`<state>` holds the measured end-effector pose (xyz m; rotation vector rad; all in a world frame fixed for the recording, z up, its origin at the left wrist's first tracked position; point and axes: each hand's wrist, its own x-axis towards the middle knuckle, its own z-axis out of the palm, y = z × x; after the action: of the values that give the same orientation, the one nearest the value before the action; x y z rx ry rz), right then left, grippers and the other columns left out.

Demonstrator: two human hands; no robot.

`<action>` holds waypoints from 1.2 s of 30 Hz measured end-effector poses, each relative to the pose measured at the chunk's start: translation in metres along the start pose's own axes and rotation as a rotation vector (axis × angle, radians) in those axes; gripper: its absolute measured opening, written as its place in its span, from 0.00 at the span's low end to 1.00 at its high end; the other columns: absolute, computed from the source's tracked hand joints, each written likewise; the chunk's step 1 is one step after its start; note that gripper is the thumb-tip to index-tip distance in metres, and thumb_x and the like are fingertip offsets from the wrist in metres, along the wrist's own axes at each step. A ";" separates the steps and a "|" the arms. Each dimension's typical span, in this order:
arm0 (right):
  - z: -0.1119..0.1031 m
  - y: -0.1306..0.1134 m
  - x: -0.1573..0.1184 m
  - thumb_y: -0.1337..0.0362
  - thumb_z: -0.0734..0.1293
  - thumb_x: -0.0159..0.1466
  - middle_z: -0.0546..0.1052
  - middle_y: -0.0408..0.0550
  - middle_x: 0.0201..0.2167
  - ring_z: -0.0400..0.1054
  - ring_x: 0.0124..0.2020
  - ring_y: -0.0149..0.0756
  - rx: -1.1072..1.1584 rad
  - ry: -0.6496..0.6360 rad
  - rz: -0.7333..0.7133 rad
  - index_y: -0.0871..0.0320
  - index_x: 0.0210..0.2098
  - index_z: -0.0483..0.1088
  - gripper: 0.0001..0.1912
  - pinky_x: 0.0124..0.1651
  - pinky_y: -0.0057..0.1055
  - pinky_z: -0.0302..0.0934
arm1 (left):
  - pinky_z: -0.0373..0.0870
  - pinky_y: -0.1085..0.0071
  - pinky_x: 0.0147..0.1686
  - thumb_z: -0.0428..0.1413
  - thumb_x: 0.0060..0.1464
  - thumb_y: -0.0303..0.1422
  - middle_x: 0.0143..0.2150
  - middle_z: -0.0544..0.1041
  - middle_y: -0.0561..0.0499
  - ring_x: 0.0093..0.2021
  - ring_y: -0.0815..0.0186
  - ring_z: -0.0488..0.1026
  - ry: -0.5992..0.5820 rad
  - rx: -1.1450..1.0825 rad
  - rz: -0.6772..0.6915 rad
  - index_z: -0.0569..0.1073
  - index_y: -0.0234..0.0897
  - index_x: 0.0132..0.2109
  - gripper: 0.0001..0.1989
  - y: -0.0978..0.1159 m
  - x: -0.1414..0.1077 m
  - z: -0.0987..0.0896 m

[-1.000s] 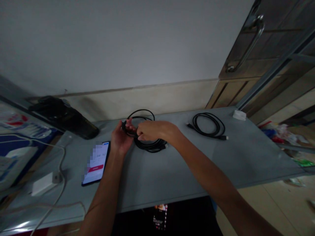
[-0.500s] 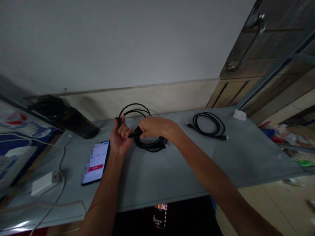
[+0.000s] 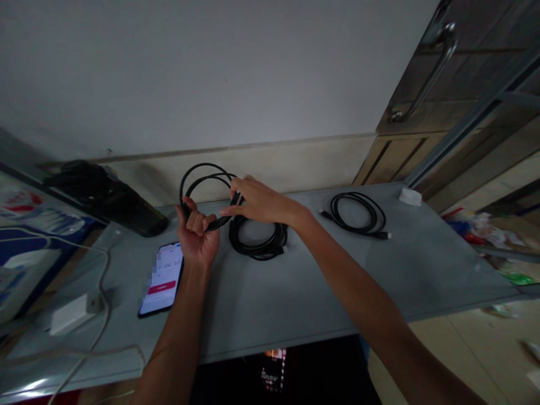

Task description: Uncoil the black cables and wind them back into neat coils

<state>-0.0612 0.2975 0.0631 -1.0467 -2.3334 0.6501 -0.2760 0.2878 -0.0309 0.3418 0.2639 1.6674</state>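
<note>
A looped black cable (image 3: 205, 165) is held up between both hands, above the grey table (image 3: 270, 304). My left hand (image 3: 197, 230) has its fingers wrapped round the lower left of the loop. At the loop's right side my right hand (image 3: 248, 198) pinches the cable near a dark connector. Just below and right of the hands, a second coiled black cable (image 3: 257, 249) lies on the table, its plug pointing right. Farther right lies a third black coil (image 3: 358, 212), with both plug ends showing.
A lit phone (image 3: 162, 281) lies left of my left forearm. Behind it a black bottle-like object (image 3: 113, 197) leans near the wall. A white adapter (image 3: 73, 315) with pale cords is at the left; a small white block (image 3: 410, 196) sits at the back right.
The held loop has moved left and up and opened wider, clear of the coil on the table. My left hand has shifted left, and my right hand slightly up and left.
</note>
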 end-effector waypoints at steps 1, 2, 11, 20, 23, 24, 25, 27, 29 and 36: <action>0.002 0.001 0.001 0.53 0.77 0.74 0.77 0.53 0.52 0.69 0.60 0.46 0.019 0.003 0.003 0.55 0.47 0.69 0.17 0.61 0.39 0.67 | 0.59 0.76 0.20 0.41 0.85 0.44 0.17 0.47 0.66 0.14 0.74 0.49 0.003 0.003 0.009 0.80 0.38 0.49 0.26 0.001 0.001 -0.001; 0.003 0.002 0.001 0.53 0.77 0.74 0.77 0.53 0.53 0.69 0.61 0.46 0.040 0.007 0.008 0.55 0.47 0.68 0.17 0.62 0.39 0.68 | 0.60 0.76 0.21 0.42 0.85 0.43 0.17 0.48 0.66 0.14 0.73 0.49 0.000 0.009 0.009 0.80 0.38 0.50 0.24 0.001 0.001 -0.003; 0.008 0.005 0.008 0.56 0.77 0.71 0.74 0.57 0.57 0.59 0.73 0.51 -0.005 0.188 -0.064 0.55 0.49 0.67 0.18 0.70 0.46 0.66 | 0.64 0.79 0.23 0.39 0.84 0.49 0.18 0.53 0.64 0.16 0.75 0.55 -0.062 -0.021 -0.103 0.80 0.36 0.49 0.30 -0.003 0.000 0.002; -0.003 -0.001 0.004 0.69 0.65 0.72 0.80 0.50 0.45 0.72 0.45 0.40 -0.096 0.191 0.038 0.57 0.50 0.65 0.08 0.50 0.36 0.65 | 0.72 0.78 0.27 0.54 0.79 0.51 0.23 0.61 0.62 0.20 0.75 0.61 0.004 0.196 -0.233 0.81 0.35 0.51 0.23 -0.021 -0.002 0.012; -0.007 0.000 -0.002 0.69 0.67 0.70 0.80 0.50 0.43 0.72 0.44 0.39 -0.118 0.122 0.084 0.57 0.48 0.66 0.08 0.47 0.34 0.65 | 0.67 0.79 0.24 0.66 0.74 0.41 0.28 0.67 0.60 0.22 0.77 0.62 0.010 0.321 -0.191 0.79 0.35 0.49 0.13 -0.024 -0.001 0.009; -0.009 -0.001 -0.004 0.69 0.68 0.70 0.80 0.49 0.42 0.73 0.41 0.38 -0.109 0.085 0.116 0.58 0.48 0.67 0.08 0.45 0.33 0.65 | 0.66 0.80 0.23 0.69 0.70 0.37 0.29 0.68 0.60 0.23 0.77 0.63 0.009 0.373 -0.162 0.79 0.35 0.47 0.11 -0.025 -0.001 0.008; -0.011 -0.002 -0.006 0.69 0.68 0.70 0.80 0.49 0.41 0.73 0.38 0.37 -0.088 0.043 0.152 0.58 0.49 0.67 0.09 0.41 0.31 0.65 | 0.65 0.80 0.23 0.72 0.66 0.34 0.31 0.70 0.59 0.24 0.77 0.64 0.006 0.428 -0.130 0.78 0.35 0.46 0.11 -0.026 -0.001 0.005; -0.017 -0.003 -0.012 0.68 0.68 0.71 0.81 0.48 0.40 0.73 0.30 0.33 -0.026 -0.032 0.218 0.59 0.52 0.66 0.11 0.34 0.30 0.64 | 0.65 0.79 0.23 0.75 0.58 0.31 0.34 0.74 0.56 0.26 0.76 0.67 0.004 0.547 -0.067 0.77 0.36 0.45 0.15 -0.029 -0.001 0.001; -0.022 -0.003 -0.016 0.67 0.69 0.73 0.82 0.49 0.40 0.73 0.24 0.32 0.026 -0.093 0.272 0.59 0.54 0.65 0.13 0.29 0.29 0.64 | 0.67 0.77 0.25 0.77 0.53 0.32 0.37 0.78 0.54 0.28 0.73 0.72 0.013 0.663 -0.024 0.77 0.38 0.47 0.20 -0.033 -0.002 -0.004; -0.030 0.012 -0.021 0.66 0.69 0.76 0.84 0.49 0.30 0.80 0.25 0.42 0.002 -0.401 0.504 0.63 0.63 0.65 0.19 0.27 0.29 0.70 | 0.78 0.67 0.41 0.78 0.46 0.37 0.41 0.85 0.51 0.36 0.64 0.82 -0.011 1.074 0.092 0.77 0.39 0.57 0.33 -0.041 0.002 -0.021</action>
<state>-0.0242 0.2951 0.0739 -1.6544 -2.3939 1.1385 -0.2461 0.2951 -0.0658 1.1655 1.1501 1.4792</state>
